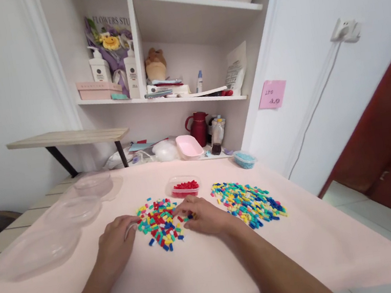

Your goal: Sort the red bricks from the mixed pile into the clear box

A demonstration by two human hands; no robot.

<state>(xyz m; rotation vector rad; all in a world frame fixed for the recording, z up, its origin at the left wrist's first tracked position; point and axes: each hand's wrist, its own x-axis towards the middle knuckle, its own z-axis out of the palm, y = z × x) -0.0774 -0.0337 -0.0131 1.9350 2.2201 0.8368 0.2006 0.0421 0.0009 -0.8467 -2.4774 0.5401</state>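
Forearms (273, 263) are stretched in from the near edge, and between the hands a mixed pile of small oblong pieces (161, 221) is spread on the pink surface (188, 286). Picking-over looks to be the step in hand: reds are scattered through that pile, and red pieces (187, 186) are gathered in the clear container (169, 186) just beyond. No shared direction is shown; long axes are turned every way, most pieces lying flat, and the pile itself is spread too roundly for a clear axis. By the right hand (204, 214) the pile's right side is covered, thumb and index finger parted over the pieces. By the left hand (115, 238) the left edge is met, fingers loosely curved; whether anything is pinched there cannot be told. A fine pinch on one piece is probably called for next, neighbours undisturbed. Farther right, a second pile (251, 202) is drawn out from far left to near right; beyond it, a tub (246, 166) of turquoise bits is set.
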